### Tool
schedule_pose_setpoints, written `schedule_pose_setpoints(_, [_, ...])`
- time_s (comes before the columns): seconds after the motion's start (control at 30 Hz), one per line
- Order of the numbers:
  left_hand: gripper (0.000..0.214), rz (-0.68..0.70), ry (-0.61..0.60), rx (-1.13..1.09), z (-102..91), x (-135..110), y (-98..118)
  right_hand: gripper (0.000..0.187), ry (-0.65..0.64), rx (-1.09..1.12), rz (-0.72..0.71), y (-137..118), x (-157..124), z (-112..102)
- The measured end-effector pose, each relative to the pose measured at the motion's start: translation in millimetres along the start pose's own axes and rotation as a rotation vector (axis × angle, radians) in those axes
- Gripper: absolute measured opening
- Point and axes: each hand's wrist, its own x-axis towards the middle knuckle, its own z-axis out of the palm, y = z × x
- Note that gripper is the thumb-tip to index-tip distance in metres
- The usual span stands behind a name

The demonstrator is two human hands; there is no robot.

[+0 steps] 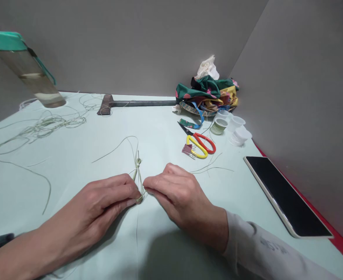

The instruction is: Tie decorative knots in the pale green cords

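A small piece of knotted pale green cord [139,162] lies at the middle of the table, its strands running down from a knot to my fingers. My left hand [109,200] pinches the lower end of the strands between thumb and fingers. Just to the right, my right hand [174,190] is closed in a pinch on a thin strand of the same cord. One loose cord end curves away to the upper left of the knot, and thin ends show beyond my right hand. The fingertips partly hide the lower part of the cord.
A tangle of green cord [51,124] lies at the left, near a water bottle [39,77]. At the back is a hammer [142,103]. Scissors [199,144], thread spools [218,126] and bundled patterned cloth [209,91] stand at the right, with a phone [285,194] nearer.
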Motion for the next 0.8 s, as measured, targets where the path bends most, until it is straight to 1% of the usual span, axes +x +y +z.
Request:
schedule_pose_setpoints(0.13, [0.029, 0.012, -0.013, -0.033, -1.2, 1.4, 2.3, 0.024, -0.023, -0.002, -0.029, 2.8, 0.3, -4.5])
schedule_pose_setpoints(0.33, [0.028, 0.002, -0.019, -0.054, -2.2, 0.5, 3.9, 0.021, 0.005, -0.069, -0.031, 5.5, 1.0, -9.0])
schedule_pose_setpoints(0.4, [0.029, -0.015, -0.027, -0.080, -2.6, -0.1, 4.1, 0.022, 0.030, -0.102, -0.021, 5.7, 2.0, -10.7])
schedule_pose_setpoints(0.5, [0.030, -0.044, -0.025, -0.100, -2.5, -0.1, 4.6, 0.022, 0.122, -0.164, 0.010, 1.5, 4.2, -14.9])
schedule_pose_setpoints(0.57, [0.029, -0.052, -0.020, -0.108, -1.9, 0.0, 4.9, 0.021, 0.172, -0.204, 0.026, -6.8, 4.7, -16.8])
schedule_pose_setpoints(0.63, [0.029, -0.061, -0.018, -0.114, -1.0, -0.6, 4.9, 0.022, 0.168, -0.237, 0.031, -20.0, 3.4, -14.7])
schedule_pose_setpoints(0.73, [0.030, -0.069, -0.028, -0.129, 0.0, -3.1, 3.8, 0.028, 0.105, -0.333, 0.027, -43.4, -2.4, -1.2])
schedule_pose_setpoints(0.77, [0.031, -0.075, -0.034, -0.134, 0.0, -3.9, 3.3, 0.026, 0.097, -0.381, 0.023, -50.1, -4.8, 5.1])
schedule_pose_setpoints(0.8, [0.032, -0.082, -0.039, -0.139, -0.1, -4.5, 2.9, 0.020, 0.097, -0.434, 0.032, -55.5, -7.2, 11.4])
